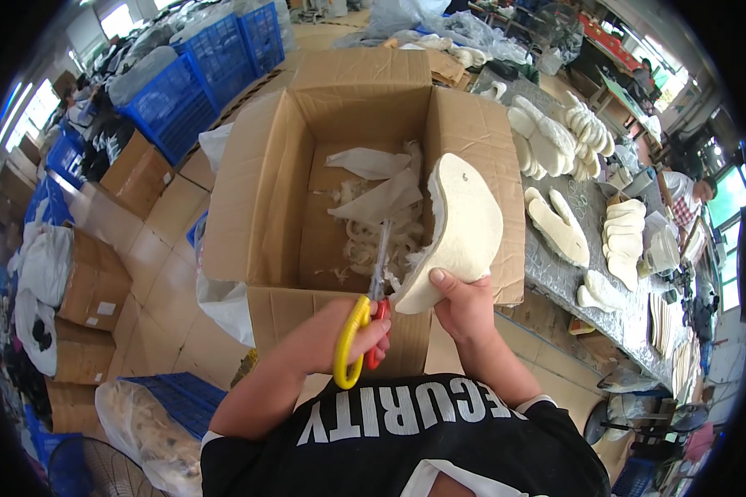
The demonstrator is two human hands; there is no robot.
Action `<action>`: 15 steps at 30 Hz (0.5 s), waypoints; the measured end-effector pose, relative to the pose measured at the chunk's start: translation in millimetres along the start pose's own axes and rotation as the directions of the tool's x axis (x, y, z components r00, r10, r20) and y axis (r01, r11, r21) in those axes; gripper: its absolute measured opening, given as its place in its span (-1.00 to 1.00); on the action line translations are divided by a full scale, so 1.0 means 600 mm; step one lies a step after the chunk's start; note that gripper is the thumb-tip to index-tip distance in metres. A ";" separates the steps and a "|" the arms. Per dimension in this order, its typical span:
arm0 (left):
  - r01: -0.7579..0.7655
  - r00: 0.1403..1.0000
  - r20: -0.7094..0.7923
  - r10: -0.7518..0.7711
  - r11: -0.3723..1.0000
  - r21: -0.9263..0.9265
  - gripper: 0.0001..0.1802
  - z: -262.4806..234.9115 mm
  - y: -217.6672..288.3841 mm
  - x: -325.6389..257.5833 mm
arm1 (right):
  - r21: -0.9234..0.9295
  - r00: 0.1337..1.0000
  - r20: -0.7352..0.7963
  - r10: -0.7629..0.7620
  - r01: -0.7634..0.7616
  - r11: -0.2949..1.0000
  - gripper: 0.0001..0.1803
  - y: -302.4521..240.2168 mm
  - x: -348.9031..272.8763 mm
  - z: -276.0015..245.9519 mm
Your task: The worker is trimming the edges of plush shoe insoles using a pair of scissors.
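Cream insole-shaped piece (466, 228), one, is over the right side of the cardboard box (365, 110), pinched by the right hand (466, 308); scissors (380, 277), yellow-and-red-handled, left hand (327, 334) curled round them, above the box's near edge; off-white scraps (377, 197) inside.

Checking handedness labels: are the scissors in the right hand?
No, the left hand grips the scissors, while the right hand holds the cream curved piece.

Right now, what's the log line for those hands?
left hand: holding scissors | right hand: holding fleecy cream insole | beneath: open cardboard box, scraps inside
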State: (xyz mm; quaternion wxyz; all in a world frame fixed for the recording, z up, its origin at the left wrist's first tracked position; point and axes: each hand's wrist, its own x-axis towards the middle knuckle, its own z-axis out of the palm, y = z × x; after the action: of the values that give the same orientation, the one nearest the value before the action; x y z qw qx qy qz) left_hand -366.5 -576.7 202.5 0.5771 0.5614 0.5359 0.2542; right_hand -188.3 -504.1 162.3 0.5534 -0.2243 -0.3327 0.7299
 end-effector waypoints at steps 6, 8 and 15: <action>-0.096 0.995 0.012 0.104 0.951 -0.294 -0.74 -0.025 -0.021 0.016 | 0.184 0.980 0.059 0.189 -0.197 0.963 -0.54 0.000 0.018 -0.014; -0.139 0.989 -0.095 0.115 0.938 -0.319 -0.78 -0.017 -0.011 0.022 | 0.241 0.970 0.130 0.205 -0.231 0.942 -0.52 0.006 0.019 -0.020; -0.272 0.847 -0.453 0.278 0.959 0.080 -0.71 0.002 0.013 0.054 | 0.120 0.979 0.146 0.142 -0.160 0.980 -0.45 0.017 0.014 -0.004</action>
State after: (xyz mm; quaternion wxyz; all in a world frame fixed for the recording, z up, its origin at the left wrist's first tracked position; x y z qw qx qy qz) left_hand -353.1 -546.1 198.8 0.3879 0.5597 0.5726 0.4565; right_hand -195.6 -496.9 153.4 0.4858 -0.1614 -0.3032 0.8038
